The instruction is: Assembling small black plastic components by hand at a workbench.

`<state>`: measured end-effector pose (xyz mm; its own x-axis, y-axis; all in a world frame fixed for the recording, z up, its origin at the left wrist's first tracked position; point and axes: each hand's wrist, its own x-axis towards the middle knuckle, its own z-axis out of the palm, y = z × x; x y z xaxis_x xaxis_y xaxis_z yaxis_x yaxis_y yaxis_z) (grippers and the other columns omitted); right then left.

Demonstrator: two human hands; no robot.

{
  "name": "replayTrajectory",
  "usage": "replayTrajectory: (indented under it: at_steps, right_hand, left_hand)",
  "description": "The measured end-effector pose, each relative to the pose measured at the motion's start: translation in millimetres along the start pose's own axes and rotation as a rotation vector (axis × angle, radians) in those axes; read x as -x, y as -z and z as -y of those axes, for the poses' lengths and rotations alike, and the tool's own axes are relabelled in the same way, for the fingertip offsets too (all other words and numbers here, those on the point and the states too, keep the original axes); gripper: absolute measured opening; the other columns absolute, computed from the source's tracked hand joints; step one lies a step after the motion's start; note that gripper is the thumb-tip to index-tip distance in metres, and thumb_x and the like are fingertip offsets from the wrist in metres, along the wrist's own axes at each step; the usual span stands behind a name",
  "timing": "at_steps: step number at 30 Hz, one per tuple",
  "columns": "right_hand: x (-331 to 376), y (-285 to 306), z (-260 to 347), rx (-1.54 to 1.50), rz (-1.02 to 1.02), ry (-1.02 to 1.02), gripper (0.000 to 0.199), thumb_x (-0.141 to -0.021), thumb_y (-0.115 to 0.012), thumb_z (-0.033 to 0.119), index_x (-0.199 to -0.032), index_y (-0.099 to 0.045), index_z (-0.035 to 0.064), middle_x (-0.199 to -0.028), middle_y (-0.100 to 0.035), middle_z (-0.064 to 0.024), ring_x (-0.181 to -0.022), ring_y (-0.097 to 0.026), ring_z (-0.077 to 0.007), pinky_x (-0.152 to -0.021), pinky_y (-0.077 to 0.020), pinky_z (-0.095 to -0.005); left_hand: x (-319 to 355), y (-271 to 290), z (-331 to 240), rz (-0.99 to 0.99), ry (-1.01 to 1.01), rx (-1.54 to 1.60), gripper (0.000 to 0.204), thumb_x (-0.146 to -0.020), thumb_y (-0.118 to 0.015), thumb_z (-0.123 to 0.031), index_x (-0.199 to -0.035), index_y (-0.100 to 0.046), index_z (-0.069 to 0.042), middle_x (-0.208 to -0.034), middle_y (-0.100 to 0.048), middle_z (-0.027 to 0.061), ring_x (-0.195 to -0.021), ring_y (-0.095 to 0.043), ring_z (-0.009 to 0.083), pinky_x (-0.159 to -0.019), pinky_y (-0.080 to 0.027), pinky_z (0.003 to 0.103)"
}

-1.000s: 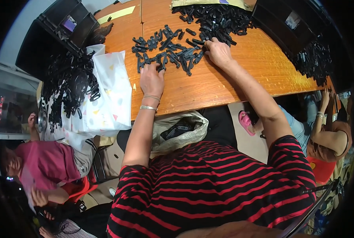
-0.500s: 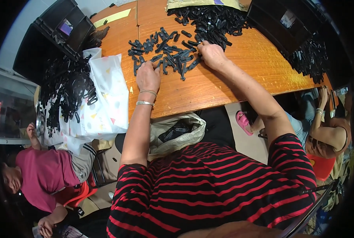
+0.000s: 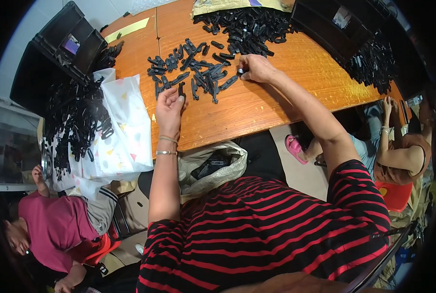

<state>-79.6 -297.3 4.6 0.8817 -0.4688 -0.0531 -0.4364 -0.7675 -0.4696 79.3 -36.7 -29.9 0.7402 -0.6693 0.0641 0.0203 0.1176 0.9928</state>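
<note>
My left hand (image 3: 169,106) is raised just above the near edge of a loose spread of small black plastic parts (image 3: 209,73). Between its thumb and fingers stands a slim black plastic part (image 3: 181,90), tilted upright. At the right side of the spread, my right hand (image 3: 258,69) pinches another small black part (image 3: 240,71), which shows a pale glint; the fingers partly hide it. Beyond the hands lies a dense heap of similar black parts (image 3: 247,31), spilling from a yellowish sack (image 3: 228,7).
Black crates (image 3: 52,53) tip out parts at the left, where a white patterned plastic sheet (image 3: 130,122) hangs over the table. Another black crate (image 3: 320,29) stands at right. An open sack (image 3: 235,163) sits below the table edge (image 3: 218,138). Seated people are on both sides.
My left hand has lifted off the spread and turned, now showing a black part in its fingers. My right hand has turned slightly, and a small part shows in its pinch.
</note>
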Motion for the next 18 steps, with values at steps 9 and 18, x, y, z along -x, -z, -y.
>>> replayTrajectory:
  at_steps: [9,18]
  right_hand:
    - [2,-4,-6,-0.175,-0.184,0.04,0.038,-0.073,-0.079,0.019,-0.102,-0.06,0.0028,-0.077,-0.062,-0.0082,-0.072,-0.059,-0.0177,-0.066,-0.0477,-0.0325]
    - [51,-41,26,-0.831,-0.105,-0.12,0.017,-0.087,-0.068,0.013,-0.084,-0.055,0.0028,-0.067,-0.06,-0.0034,-0.049,-0.052,-0.0073,-0.042,-0.0404,-0.0208]
  left_hand:
    - [31,-15,-11,0.058,0.178,0.301,0.026,-0.092,-0.058,-0.008,-0.116,-0.052,-0.001,-0.096,-0.062,0.0103,-0.076,-0.065,0.0164,-0.064,-0.054,0.025]
    - [38,-24,2,0.19,0.268,0.428,0.026,-0.089,-0.06,-0.002,-0.114,-0.056,0.0,-0.105,-0.063,0.0089,-0.092,-0.064,0.0168,-0.08,-0.054,0.026]
